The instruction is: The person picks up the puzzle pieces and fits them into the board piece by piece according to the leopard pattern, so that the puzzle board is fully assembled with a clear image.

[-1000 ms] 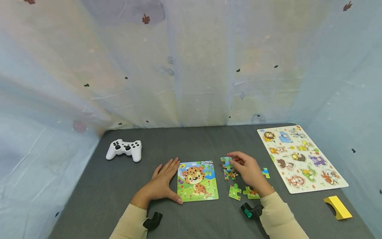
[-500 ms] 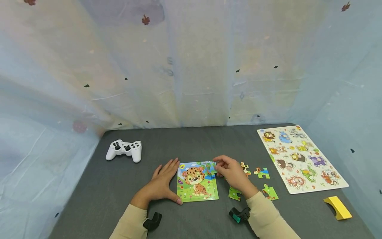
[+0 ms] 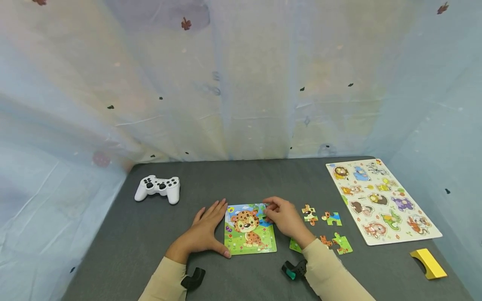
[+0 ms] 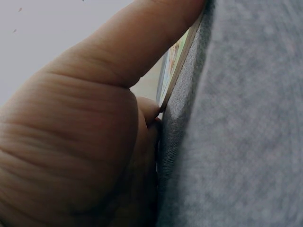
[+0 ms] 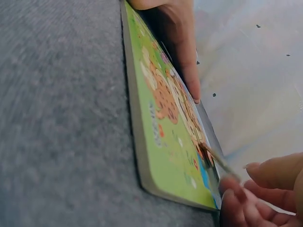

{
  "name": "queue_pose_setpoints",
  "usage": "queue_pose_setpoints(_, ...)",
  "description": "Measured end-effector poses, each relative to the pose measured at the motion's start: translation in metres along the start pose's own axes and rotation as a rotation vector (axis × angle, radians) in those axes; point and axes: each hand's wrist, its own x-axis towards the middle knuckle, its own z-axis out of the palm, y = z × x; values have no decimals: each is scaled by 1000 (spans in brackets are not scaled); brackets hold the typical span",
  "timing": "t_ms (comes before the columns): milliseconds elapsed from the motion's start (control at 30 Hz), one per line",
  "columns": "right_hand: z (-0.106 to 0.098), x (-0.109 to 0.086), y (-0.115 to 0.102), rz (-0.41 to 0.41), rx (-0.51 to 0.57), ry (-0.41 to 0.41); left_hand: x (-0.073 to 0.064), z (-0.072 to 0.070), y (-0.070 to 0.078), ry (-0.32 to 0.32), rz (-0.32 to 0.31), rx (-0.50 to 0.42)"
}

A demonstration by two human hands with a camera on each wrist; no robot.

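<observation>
A square puzzle board point(image 3: 241, 249) with a cartoon leopard on green grass lies flat on the dark table. Along its left side rests my left hand point(image 3: 201, 235), fingers spread and fairly straight; its thumb lies by the near left corner and its fingertips by the far left one. Over the board's far right part, my right hand point(image 3: 285, 218) pinches a jigsaw piece between thumb and fingers. The right wrist view shows that jigsaw piece point(image 5: 221, 161) edge-on and tilted, its lower end at the board's surface. Its printed face is mostly hidden.
Several loose jigsaw pieces point(image 3: 309, 215) lie right of the board, some partly behind the right forearm. A white game controller point(image 3: 158, 188) sits at the far left. At right are a large animal picture board point(image 3: 380, 200) and a yellow arched block point(image 3: 429, 263).
My right hand has carried a jigsaw piece leftward from the loose pieces to the board's far right part, shifting slightly further left lately. The left hand has stayed in place.
</observation>
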Motion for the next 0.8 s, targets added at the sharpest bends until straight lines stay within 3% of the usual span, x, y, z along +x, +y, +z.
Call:
queue_pose_setpoints(167,-3,-9,-7,-108,-225,53,1,0,1,1,-1,5)
queue_pose_setpoints(233,-5,-14,-9,-195,-349,-5,1,-1,2,2,-3,11)
queue_pose_setpoints(367,-7,-23,-13,-331,-577,-214,1,-1,3,3,-3,12)
queue_pose_setpoints(467,-7,-27,-14,-338,-681,-319,1,-1,3,1,-2,11)
queue_pose_setpoints(567,-5,-28,-14,-328,-741,-341,1,0,3,1,-2,8)
queue_pose_setpoints(800,1,-29,-11,-320,-747,-321,1,1,1,1,-13,20)
